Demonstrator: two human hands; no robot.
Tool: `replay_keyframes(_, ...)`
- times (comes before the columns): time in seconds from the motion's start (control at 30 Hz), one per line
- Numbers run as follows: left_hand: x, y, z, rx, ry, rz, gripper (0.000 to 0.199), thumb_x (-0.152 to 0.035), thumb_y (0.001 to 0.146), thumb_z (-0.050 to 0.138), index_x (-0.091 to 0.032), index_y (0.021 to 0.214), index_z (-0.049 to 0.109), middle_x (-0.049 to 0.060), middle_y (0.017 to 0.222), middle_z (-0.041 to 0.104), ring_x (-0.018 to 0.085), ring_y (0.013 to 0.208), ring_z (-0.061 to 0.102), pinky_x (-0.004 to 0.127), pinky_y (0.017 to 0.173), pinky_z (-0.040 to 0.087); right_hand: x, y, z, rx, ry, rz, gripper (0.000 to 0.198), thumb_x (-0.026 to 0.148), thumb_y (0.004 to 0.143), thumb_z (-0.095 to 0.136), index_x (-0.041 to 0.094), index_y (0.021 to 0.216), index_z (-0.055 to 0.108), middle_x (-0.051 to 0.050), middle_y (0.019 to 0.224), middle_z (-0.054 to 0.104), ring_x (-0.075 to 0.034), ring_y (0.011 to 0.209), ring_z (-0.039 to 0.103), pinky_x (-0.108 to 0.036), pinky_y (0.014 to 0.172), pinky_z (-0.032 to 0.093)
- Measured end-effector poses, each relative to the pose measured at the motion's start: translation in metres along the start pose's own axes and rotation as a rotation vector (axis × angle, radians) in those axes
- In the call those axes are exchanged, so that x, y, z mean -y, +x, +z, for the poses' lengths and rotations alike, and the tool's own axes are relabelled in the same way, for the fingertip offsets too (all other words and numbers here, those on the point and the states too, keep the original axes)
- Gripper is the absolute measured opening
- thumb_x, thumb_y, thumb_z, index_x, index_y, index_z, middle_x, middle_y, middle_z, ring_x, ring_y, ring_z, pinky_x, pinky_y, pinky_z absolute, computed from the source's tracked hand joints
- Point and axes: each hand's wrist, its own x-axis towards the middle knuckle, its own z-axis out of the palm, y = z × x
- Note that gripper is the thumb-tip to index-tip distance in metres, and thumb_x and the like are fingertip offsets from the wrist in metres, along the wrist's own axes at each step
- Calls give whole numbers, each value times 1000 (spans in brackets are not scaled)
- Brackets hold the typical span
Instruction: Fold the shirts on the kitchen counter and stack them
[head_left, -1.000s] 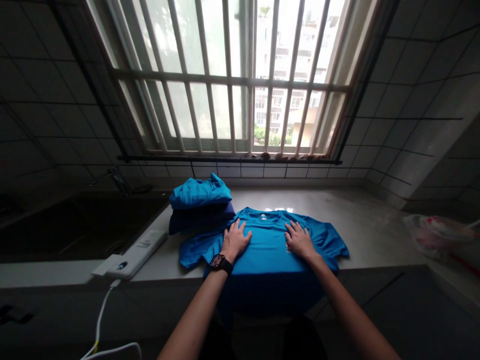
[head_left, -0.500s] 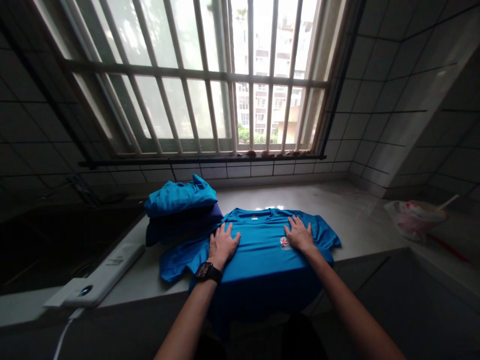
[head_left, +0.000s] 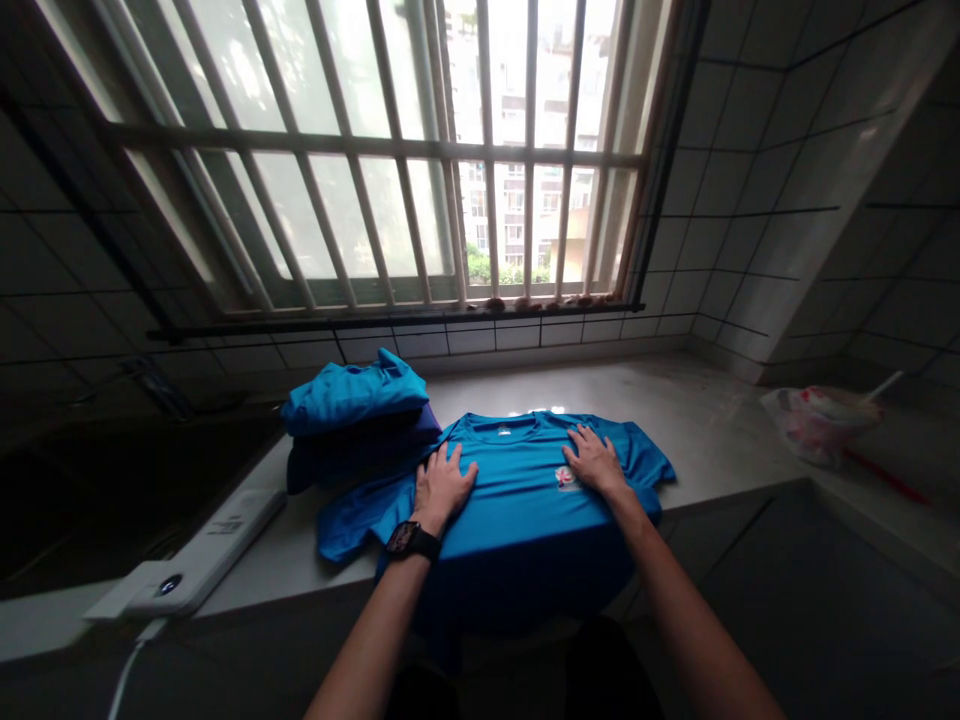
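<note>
A blue T-shirt [head_left: 502, 490] lies spread face up on the counter, collar toward the window. Its lower part hangs over the counter's front edge. My left hand [head_left: 444, 488], with a black watch on the wrist, rests flat on the shirt's left side, fingers apart. On the other side, my right hand [head_left: 595, 460] lies flat near the shoulder, just beside a small red-and-white chest print [head_left: 565, 478]. Left of the shirt stands a pile of folded clothes, a bright blue garment [head_left: 352, 393] on top of a dark purple one [head_left: 375, 437].
A white power strip [head_left: 217, 550] with a cable lies along the counter's left, beside a dark sink [head_left: 112, 470]. At the right, a plastic bag with a container [head_left: 821, 425] sits on the counter [head_left: 712, 400]. Behind is a barred window [head_left: 390, 230].
The view has shifted slightly, so everything sits a little further left. Both hands stay flat on the T-shirt in the same places.
</note>
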Motion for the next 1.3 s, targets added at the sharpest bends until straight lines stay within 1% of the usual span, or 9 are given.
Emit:
replay_keyframes(0.2, 0, 0, -1, 11, 20, -9, 59, -47, 99, 35, -18, 149, 48, 16, 157, 43, 31, 139, 45, 47, 111, 40, -3, 2, 4, -36, 24, 1, 49, 39, 102, 37, 18, 145, 49, -13, 161, 38, -24, 149, 31, -48, 122, 19)
replay_keyframes(0.37, -1, 0, -2, 6, 10, 3, 59, -47, 99, 35, -17, 148, 48, 16, 157, 44, 32, 139, 46, 47, 111, 40, -5, 2, 4, -63, 58, -23, 39, 37, 101, 40, 19, 130, 57, -13, 152, 51, -24, 144, 39, -48, 120, 21)
replay_keyframes(0.43, -1, 0, -2, 9, 6, 0, 58, -46, 99, 35, -18, 148, 48, 16, 157, 44, 32, 138, 46, 47, 111, 40, -5, 2, 4, -71, 63, -26, 40, 37, 101, 40, 18, 130, 57, -14, 148, 54, -24, 142, 42, -47, 120, 22)
replay_keyframes(0.5, -1, 0, -3, 11, 3, -5, 57, -46, 99, 35, -19, 147, 49, 15, 157, 44, 32, 138, 47, 48, 111, 40, -5, 2, 4, -69, 52, -18, 44, 38, 101, 39, 17, 136, 55, -14, 151, 51, -24, 143, 41, -46, 121, 22)
replay_keyframes(0.63, -1, 0, -3, 8, 1, -4, 57, -46, 98, 36, -19, 147, 49, 15, 156, 45, 32, 137, 47, 48, 110, 40, -4, 3, 5, -24, -11, -18, 53, 39, 102, 34, 17, 149, 46, -12, 162, 36, -24, 150, 29, -48, 122, 18)
replay_keyframes(0.8, -1, 0, -3, 17, 7, -3, 59, -46, 99, 34, -17, 148, 48, 16, 157, 44, 32, 138, 47, 47, 111, 40, -2, 3, 4, 17, -66, -18, 58, 38, 102, 29, 15, 155, 37, -11, 165, 29, -23, 153, 22, -49, 122, 18)
replay_keyframes(1.07, -2, 0, -2, 3, 6, -50, 61, -47, 98, 34, -13, 148, 47, 18, 155, 46, 30, 139, 46, 45, 112, 38, -1, 2, 2, 30, -60, -11, 60, 38, 102, 30, 11, 155, 37, -14, 165, 29, -24, 153, 22, -49, 122, 20)
replay_keyframes(1.2, -2, -1, -2, 7, 14, -41, 61, -47, 98, 33, -15, 147, 48, 17, 155, 47, 30, 138, 47, 45, 112, 38, -1, 1, 1, 13, -28, -16, 58, 39, 102, 32, 18, 156, 37, -10, 164, 32, -24, 152, 25, -51, 122, 19)
replay_keyframes(1.3, -2, -1, -4, 14, 18, -39, 60, -48, 98, 33, -15, 147, 49, 16, 155, 46, 30, 139, 46, 44, 112, 38, -1, 0, 0, 6, -15, -27, 53, 39, 103, 33, 22, 152, 44, -9, 163, 35, -24, 152, 26, -52, 122, 19)
